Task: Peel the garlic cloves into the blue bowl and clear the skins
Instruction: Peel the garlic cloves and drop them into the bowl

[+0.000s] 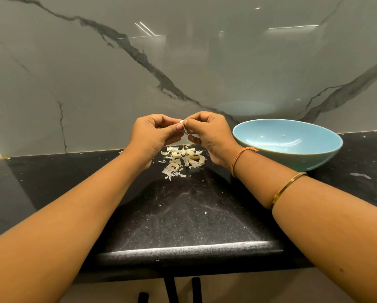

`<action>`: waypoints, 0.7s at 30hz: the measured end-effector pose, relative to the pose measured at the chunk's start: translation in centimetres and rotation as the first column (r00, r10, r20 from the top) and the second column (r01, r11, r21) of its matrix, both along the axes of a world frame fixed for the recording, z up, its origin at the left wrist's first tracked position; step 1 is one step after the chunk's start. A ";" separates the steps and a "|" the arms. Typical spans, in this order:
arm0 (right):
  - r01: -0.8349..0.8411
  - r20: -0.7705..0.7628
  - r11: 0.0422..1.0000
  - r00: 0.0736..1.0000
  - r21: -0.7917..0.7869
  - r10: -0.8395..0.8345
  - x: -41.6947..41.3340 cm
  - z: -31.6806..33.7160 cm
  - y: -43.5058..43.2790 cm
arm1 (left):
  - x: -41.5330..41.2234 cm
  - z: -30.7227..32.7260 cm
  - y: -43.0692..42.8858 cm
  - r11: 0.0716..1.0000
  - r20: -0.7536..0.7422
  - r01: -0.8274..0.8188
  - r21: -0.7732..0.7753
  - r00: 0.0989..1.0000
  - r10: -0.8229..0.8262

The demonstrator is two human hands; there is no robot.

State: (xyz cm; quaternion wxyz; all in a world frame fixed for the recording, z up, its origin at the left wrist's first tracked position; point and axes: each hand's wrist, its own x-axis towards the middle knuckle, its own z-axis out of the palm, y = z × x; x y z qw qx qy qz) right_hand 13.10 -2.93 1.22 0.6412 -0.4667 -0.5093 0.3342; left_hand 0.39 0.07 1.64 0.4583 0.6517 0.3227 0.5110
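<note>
While both hands meet above the black countertop [194,204], one garlic clove [182,122] is pinched between them. The left hand [152,134] holds it at thumb and fingertip; the right hand [211,134] nips its right side, fingers curled tight. Only the clove's tip shows, so its long axis cannot be told. The blue bowl [303,160] lies to the right of the grip, near the right wrist, making the right hand the nearer one. The visible interior holds no cloves. The pile of cloves and skins [183,158] lies on the countertop directly below the hands.
</note>
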 end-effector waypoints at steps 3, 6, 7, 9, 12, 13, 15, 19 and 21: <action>-0.002 -0.020 1.000 1.000 0.004 0.002 -0.1 -0.1 0.0 | 0.0 0.0 -0.1 1.000 -0.008 0.001 0.018 1.000 -0.001; -0.024 -0.042 1.000 0.999 -0.008 0.023 0.0 -0.1 0.0 | 0.0 0.0 -0.1 1.000 0.020 0.003 -0.001 1.000 -0.003; -0.034 -0.048 0.999 0.998 -0.010 0.033 0.1 -0.1 0.0 | -0.1 0.0 0.0 1.000 0.026 0.003 -0.005 1.000 -0.003; -0.039 -0.047 0.999 0.998 -0.009 0.039 0.1 0.0 0.0 | 0.0 0.0 0.0 1.000 0.030 -0.008 0.001 1.000 0.008; -0.043 -0.044 0.999 0.998 0.004 0.043 0.1 0.0 0.1 | 0.0 0.1 -0.1 0.999 0.019 -0.023 0.026 1.000 0.023; -0.050 -0.046 0.999 0.998 0.007 0.050 0.1 0.0 0.1 | 0.0 0.1 -0.1 0.999 0.013 -0.027 0.038 1.000 0.026; -0.066 -0.054 0.998 0.996 0.010 0.067 0.1 0.0 0.1 | 0.0 0.0 0.0 0.997 -0.003 -0.040 0.073 0.999 0.040; -0.075 -0.074 0.997 0.994 0.022 0.076 0.3 0.0 0.2 | 0.1 -0.2 0.2 0.977 -0.087 -0.084 0.196 0.991 0.103; -0.083 -0.080 0.996 0.993 0.023 0.085 0.3 0.1 0.2 | 0.0 -0.2 0.3 0.962 -0.129 -0.089 0.259 0.984 0.126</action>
